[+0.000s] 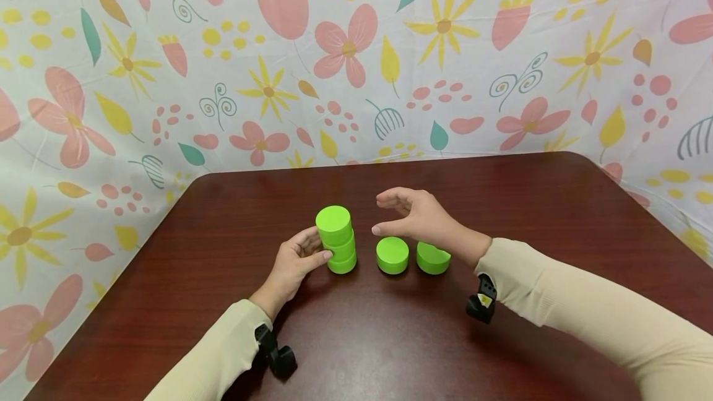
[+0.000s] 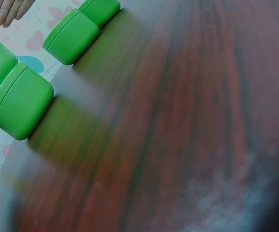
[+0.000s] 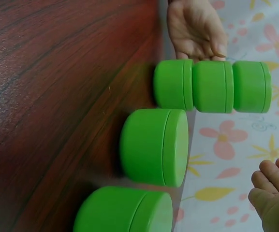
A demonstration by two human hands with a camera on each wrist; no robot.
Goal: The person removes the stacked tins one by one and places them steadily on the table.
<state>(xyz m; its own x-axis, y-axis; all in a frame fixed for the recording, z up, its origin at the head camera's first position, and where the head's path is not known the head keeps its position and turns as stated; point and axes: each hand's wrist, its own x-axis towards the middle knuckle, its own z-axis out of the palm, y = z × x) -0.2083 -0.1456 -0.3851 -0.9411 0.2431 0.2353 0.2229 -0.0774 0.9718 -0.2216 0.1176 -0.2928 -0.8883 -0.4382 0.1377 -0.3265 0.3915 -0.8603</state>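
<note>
Three round green lidded jars form a stack (image 1: 334, 223), each set on the one below, the top one a little off line. My left hand (image 1: 289, 268) is beside the stack's left side, fingers loosely bent and thumb tip at the middle jar (image 3: 209, 86). To the right of the stack stand two more green jars, a nearer single jar (image 1: 392, 256) and an outer jar (image 1: 432, 260). Above these two hovers my right hand (image 1: 426, 218), fingers spread from the thumb and nothing between them; its wrist partly hides the outer jar.
All the jars stand on a dark reddish wooden table (image 1: 367, 339) with rounded far corners. Behind it hangs a white cloth (image 1: 223, 48) printed with flowers and leaves. Each wrist carries a black strapped camera (image 1: 275, 354).
</note>
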